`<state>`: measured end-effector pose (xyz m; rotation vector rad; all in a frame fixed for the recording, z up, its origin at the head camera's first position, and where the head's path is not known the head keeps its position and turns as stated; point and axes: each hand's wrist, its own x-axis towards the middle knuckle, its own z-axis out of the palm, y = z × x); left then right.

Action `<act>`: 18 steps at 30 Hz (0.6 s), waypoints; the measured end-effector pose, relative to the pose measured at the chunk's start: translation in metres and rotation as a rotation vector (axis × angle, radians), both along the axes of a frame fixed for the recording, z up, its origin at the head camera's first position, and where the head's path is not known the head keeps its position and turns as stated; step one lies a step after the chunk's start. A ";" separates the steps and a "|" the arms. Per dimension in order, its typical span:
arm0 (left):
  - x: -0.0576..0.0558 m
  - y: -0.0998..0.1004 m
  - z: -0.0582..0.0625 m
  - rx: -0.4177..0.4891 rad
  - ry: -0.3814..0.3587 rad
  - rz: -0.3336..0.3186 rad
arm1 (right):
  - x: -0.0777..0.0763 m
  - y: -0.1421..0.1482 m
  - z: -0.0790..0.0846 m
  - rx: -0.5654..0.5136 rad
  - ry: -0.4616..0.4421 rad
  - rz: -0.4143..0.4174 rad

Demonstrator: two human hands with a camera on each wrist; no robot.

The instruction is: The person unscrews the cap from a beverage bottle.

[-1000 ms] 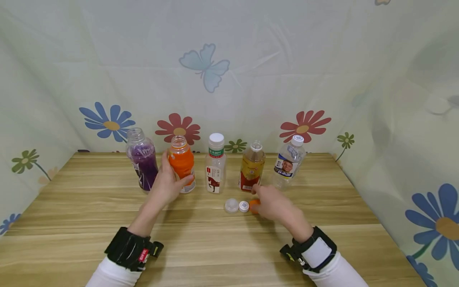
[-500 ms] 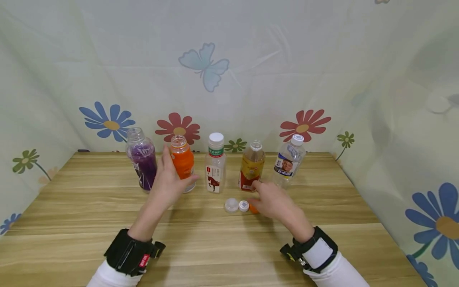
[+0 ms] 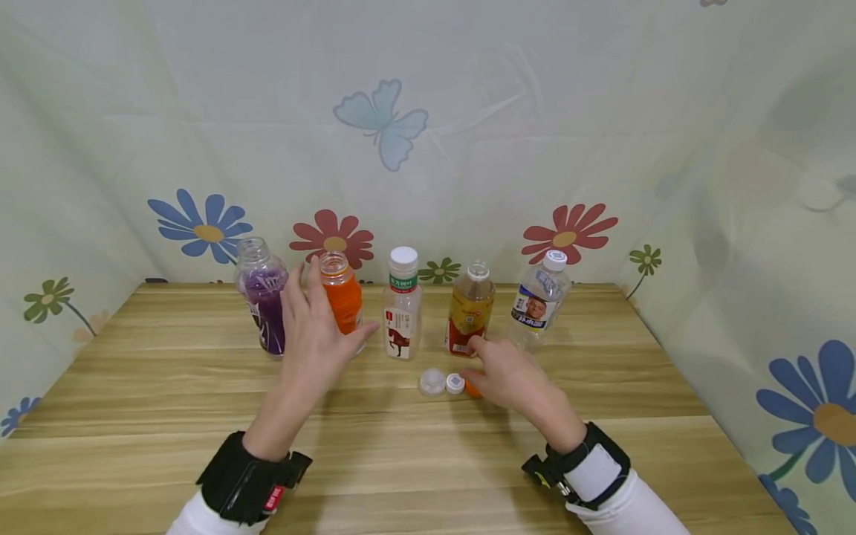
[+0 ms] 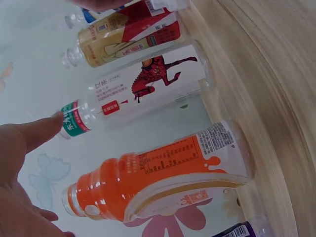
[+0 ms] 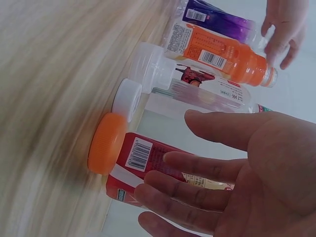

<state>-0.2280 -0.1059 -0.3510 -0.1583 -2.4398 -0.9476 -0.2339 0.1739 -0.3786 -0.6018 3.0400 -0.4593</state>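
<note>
head: l fingers [image 3: 317, 291] spread nr btl [image 3: 345, 303]

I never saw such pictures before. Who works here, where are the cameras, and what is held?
There is no machine, only a person's bare left hand and right hand. The head camera gives the wide picture; a camera on each wrist gives the sideways ones. On the wooden table stand five bottles, left to right: purple bottle, orange bottle, horse-label bottle, gold-and-red bottle, clear bottle. In front: a clear cap, white cap, orange cap. The left hand is spread near the orange bottle; the right hand beside the orange cap. Neither holds anything.
</note>
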 end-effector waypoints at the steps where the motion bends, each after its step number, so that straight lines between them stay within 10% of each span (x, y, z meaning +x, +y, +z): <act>1: 0.000 0.001 0.000 0.002 0.024 0.002 | 0.000 0.000 0.000 -0.001 -0.002 -0.001; 18: 0.002 0.011 0.001 0.012 0.312 -0.140 | 0.001 -0.002 0.001 0.001 -0.023 0.001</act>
